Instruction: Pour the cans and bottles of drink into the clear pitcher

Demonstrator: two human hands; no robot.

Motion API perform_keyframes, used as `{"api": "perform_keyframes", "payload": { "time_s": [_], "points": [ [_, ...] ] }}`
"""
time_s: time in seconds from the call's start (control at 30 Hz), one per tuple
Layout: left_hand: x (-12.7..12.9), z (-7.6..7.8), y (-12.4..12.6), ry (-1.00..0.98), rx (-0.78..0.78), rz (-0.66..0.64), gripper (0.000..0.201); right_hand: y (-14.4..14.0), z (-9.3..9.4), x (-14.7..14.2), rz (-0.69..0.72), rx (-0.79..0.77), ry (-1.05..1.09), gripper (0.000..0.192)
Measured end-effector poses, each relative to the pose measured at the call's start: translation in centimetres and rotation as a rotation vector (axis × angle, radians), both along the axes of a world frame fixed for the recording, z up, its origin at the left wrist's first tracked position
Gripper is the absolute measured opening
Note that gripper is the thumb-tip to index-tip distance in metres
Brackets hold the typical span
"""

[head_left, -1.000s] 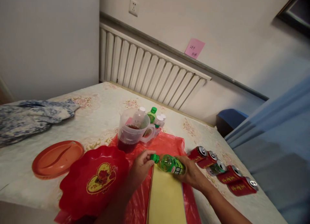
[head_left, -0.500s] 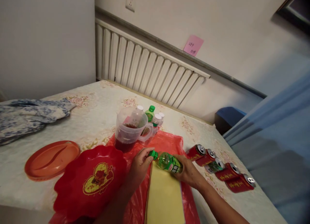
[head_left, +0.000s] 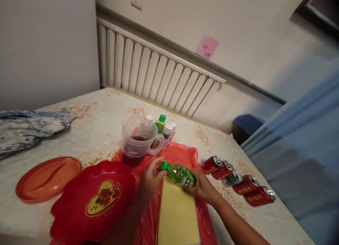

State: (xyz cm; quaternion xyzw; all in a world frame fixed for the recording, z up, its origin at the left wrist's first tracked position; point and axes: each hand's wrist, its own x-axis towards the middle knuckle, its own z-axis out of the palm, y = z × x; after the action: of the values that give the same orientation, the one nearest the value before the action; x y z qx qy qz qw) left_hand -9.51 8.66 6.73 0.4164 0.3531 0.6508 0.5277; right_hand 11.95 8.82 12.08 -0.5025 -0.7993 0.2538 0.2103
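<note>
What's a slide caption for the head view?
Right hand holds a green bottle sideways, left hand on its cap.

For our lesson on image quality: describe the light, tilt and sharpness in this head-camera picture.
Head view: dim, warm indoor light; the radiator and table edge slant, so the picture is tilted; the green bottle between the hands is fairly sharp; the blue cloth at right is soft and blurred.

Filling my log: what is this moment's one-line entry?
left hand: fingers on cap | right hand: holds bottle on its side | jug behind
</note>
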Motion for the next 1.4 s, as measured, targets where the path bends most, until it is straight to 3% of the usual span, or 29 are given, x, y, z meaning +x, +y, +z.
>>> {"api": "perform_keyframes", "payload": {
  "time_s": [0.17,0.33,0.57,0.8,0.93,1.07,1.23,1.4],
  "points": [
    [-0.2,-0.6,0.2,0.013,-0.009,0.03,0.051,0.1,0.6,0.1,-0.015,-0.021,0.075,0.037],
    [-0.5,-1.6,0.6,0.083,-0.118,0.136,0.04,1.6,1.2,0.4,-0.148,-0.065,0.241,0.051],
    [-0.6,-0.8,0.1,0.061,-0.142,0.079,0.039,5.9,-2.2,-1.7,-0.164,-0.161,0.699,0.049],
    [-0.9,-0.8,0.3,0.073,-0.171,0.074,0.041,9.5,-3.9,-4.8,-0.213,-0.066,0.737,0.042],
    [-0.9,-0.7,0.3,0.092,-0.182,0.063,0.041,10.6,-5.2,-5.7,-0.207,-0.081,0.865,0.047],
    [-0.9,-0.2,0.2,0.129,-0.192,0.046,0.041,10.6,-6.3,-6.4,-0.208,-0.134,0.976,0.047],
    [-0.9,-0.1,0.2,0.19,-0.203,0.026,0.041,9.9,-6.3,-6.0,-0.197,-0.099,1.002,0.056],
    [-1.0,-1.3,0.6,0.298,-0.187,-0.002,0.044,6.7,-7.4,-1.6,-0.532,-0.029,0.855,0.067]
  ]
}}
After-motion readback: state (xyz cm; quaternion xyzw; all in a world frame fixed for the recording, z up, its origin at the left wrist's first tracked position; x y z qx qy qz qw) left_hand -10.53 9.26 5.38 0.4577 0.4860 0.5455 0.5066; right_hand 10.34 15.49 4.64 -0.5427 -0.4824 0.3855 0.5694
